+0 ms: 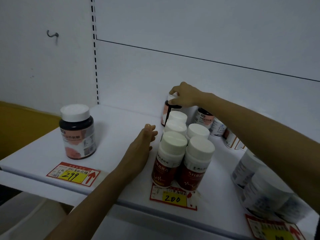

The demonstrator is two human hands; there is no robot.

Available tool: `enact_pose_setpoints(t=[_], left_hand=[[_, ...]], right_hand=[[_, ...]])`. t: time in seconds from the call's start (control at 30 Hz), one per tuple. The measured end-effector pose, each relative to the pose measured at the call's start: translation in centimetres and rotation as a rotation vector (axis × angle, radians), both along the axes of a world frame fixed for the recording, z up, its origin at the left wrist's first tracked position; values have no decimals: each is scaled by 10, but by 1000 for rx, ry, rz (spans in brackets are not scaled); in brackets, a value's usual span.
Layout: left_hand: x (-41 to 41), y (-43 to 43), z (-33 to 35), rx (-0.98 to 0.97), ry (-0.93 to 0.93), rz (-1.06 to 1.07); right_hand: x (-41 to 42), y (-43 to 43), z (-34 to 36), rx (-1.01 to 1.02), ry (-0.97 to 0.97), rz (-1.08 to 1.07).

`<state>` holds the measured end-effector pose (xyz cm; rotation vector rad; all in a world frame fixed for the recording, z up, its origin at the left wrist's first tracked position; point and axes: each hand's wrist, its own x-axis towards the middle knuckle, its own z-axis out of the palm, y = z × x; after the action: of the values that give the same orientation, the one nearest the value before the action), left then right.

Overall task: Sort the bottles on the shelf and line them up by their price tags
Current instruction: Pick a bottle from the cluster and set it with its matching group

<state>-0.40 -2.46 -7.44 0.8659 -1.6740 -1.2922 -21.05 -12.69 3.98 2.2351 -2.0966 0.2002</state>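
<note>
At the back of the white shelf, the right hand is closed over the white cap of a dark bottle with a pink label, fingers pinched around the lid, the bottle upright against the rear panel. Just in front of it stands a cluster of red-labelled bottles with white caps, packed in two rows behind the price tag marked 200. The left hand rests flat and open on the shelf just left of that cluster, fingers apart and holding nothing. Well to the left, a lone dark jar with a pink label stands upright behind the price tag marked 299. Under the right forearm, more bottles lie or lean at the back right, seemingly on their sides, though blur makes this uncertain. Pale blurred bottles crowd the right edge above a third tag
</note>
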Motion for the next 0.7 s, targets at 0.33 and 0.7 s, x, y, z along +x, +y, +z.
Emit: enact_pose_setpoints(t=[0.33, 0.7], left_hand=[[1, -6, -4, 55, 69, 40], [6, 10, 36, -408, 103, 430]], right_hand=[[8, 11, 13, -100, -85, 13], [67, 102, 76, -383, -398, 334]])
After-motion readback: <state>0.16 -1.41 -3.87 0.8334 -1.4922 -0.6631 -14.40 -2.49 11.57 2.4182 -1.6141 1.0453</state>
